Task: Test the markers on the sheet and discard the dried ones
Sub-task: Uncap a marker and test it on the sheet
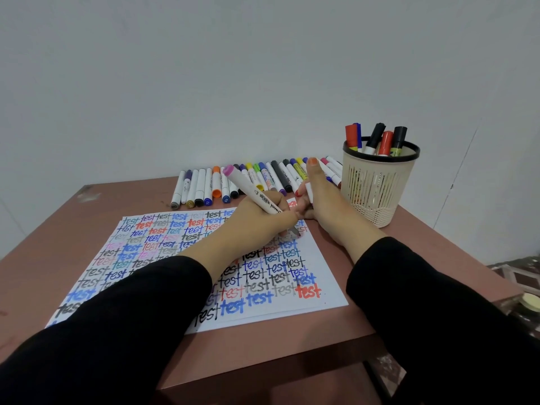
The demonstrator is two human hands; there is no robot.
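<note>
A white sheet [323,267] covered with the word "test" in many colours lies on the brown table [292,355]. My left hand [263,219] grips a white marker [251,192] with a pink end cap pointing up and away. Its tip touches the sheet near the upper right corner. Just to the right, my right hand [321,200] rests at the sheet's top edge and holds a small white cap [309,192] between thumb and fingers, index finger raised. Both arms wear black sleeves.
A row of several capped markers [230,184] lies along the table's far edge by the wall. A beige slatted basket [377,185] with a black rim stands at the back right and holds several markers upright. The table's right edge drops to a tiled floor.
</note>
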